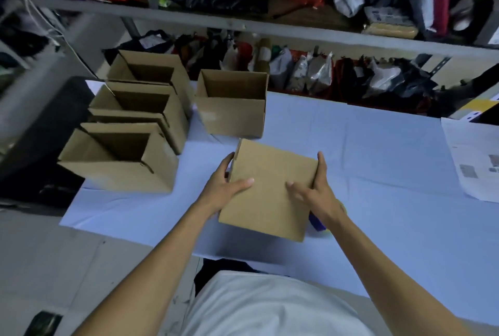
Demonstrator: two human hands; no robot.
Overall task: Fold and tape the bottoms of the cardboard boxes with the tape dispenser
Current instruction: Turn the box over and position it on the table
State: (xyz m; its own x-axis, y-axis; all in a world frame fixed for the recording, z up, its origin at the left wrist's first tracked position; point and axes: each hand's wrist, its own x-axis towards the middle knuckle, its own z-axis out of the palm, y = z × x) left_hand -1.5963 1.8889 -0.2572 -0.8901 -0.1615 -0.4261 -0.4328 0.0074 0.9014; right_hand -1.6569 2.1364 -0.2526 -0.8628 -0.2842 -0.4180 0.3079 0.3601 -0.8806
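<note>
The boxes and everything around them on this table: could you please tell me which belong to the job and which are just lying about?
Job:
- box being held, left hand and right hand gripping its sides
- four open boxes, standing upright on the table

Lying about:
- printed papers at the right edge
- bagged parcels on the shelves behind

No legible text anywhere.

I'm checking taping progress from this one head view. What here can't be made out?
- Tape on the held box: none visible; other faces turned away.
- Object under the right hand: mostly hidden by box and wrist.
- Printed sheets: cut by right edge, text too small.
</note>
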